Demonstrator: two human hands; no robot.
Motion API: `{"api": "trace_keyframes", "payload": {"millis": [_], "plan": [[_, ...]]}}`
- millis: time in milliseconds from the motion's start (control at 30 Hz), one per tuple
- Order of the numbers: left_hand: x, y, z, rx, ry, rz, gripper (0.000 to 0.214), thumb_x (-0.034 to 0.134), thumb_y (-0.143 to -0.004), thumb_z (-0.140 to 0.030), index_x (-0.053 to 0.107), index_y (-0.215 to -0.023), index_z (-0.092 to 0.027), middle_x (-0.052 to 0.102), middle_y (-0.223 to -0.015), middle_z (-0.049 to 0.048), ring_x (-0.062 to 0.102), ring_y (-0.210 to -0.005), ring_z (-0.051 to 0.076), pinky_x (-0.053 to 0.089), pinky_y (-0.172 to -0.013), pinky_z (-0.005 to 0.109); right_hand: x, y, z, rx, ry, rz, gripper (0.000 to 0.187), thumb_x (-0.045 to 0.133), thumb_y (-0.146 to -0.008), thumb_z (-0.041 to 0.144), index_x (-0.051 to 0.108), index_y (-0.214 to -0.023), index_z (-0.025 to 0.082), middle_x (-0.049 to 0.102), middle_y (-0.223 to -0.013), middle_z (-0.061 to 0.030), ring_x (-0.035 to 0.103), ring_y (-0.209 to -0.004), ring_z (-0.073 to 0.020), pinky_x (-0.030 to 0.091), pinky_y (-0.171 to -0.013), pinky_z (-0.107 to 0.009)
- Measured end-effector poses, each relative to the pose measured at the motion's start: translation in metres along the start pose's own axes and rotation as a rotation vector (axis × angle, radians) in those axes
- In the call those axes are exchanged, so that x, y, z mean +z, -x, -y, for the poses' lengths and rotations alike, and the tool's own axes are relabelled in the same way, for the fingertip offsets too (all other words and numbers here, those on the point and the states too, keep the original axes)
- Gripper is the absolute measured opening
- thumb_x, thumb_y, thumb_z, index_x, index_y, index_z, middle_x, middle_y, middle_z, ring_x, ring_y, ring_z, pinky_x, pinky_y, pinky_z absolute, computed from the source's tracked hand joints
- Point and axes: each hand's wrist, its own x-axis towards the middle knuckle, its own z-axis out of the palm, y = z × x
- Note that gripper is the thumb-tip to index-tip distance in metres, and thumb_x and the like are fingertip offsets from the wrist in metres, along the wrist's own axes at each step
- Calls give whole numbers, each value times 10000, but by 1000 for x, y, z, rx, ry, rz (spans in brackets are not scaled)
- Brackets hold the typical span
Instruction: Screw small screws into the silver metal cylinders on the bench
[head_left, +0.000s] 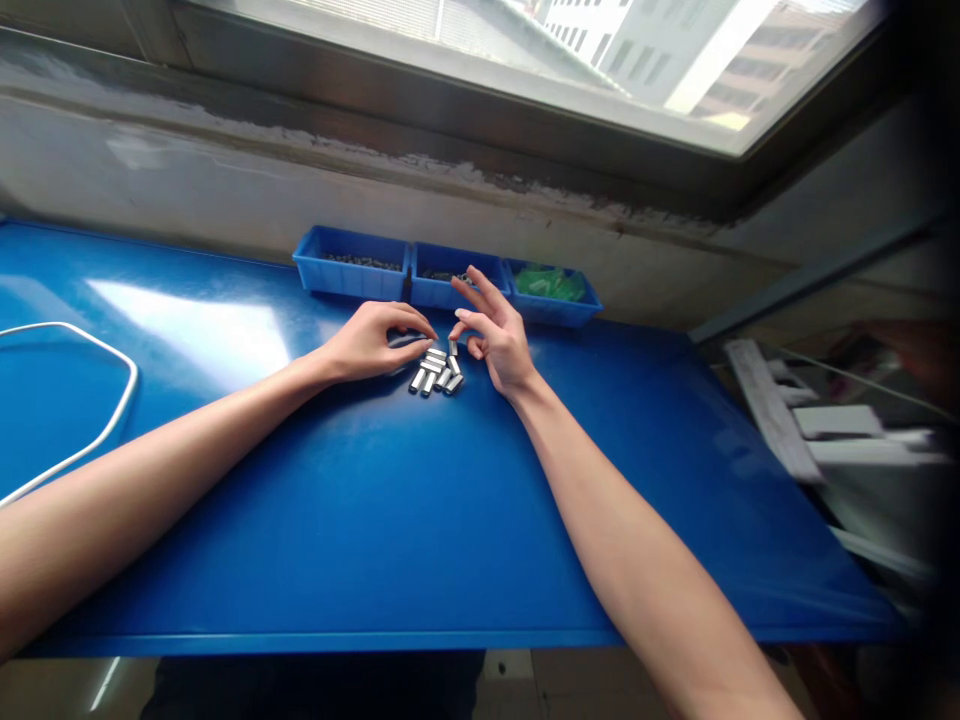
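Observation:
A small pile of short, shiny metal cylinders [431,367] lies on the blue table, with several pieces side by side and others at angles. My left hand [373,340] rests at the pile's left edge. Its thumb and forefinger tips come together beside the pieces; whatever is between them is too small to make out. To the right of the pile is my right hand [501,345], its fingers apart and some of them raised. One fingertip is close to a metal piece at the pile's upper right; whether they touch is unclear.
Three joined blue bins stand behind my hands: the left bin [352,281] and middle bin [450,292] hold small dark parts, the right bin [555,308] green plastic. A white cable [112,420] curves over the table's left. Beyond the right edge are white objects [836,422].

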Motion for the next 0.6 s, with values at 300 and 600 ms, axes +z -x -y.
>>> {"api": "trace_keyframes", "payload": {"millis": [300,600], "plan": [[3,1,6,200,-66,168,277,690,-915,-382,796,-1124,-236,782,-1144,77,690,-1125,246,493,-1020,364,0,0,-3,-18,-33,-21,597,661,-791,449,595,-1361,285,617,-1427,-100,610,-641,-102,362,-410,-224],[2,1,4,212,-33,173,293,623,-961,-359,776,-1166,-216,765,-1189,92,676,-1159,248,493,-1024,365,4,2,1,14,-149,-50,372,704,-757,347,694,-1103,212,731,-1211,-81,581,-590,-89,413,-484,-236]]}}
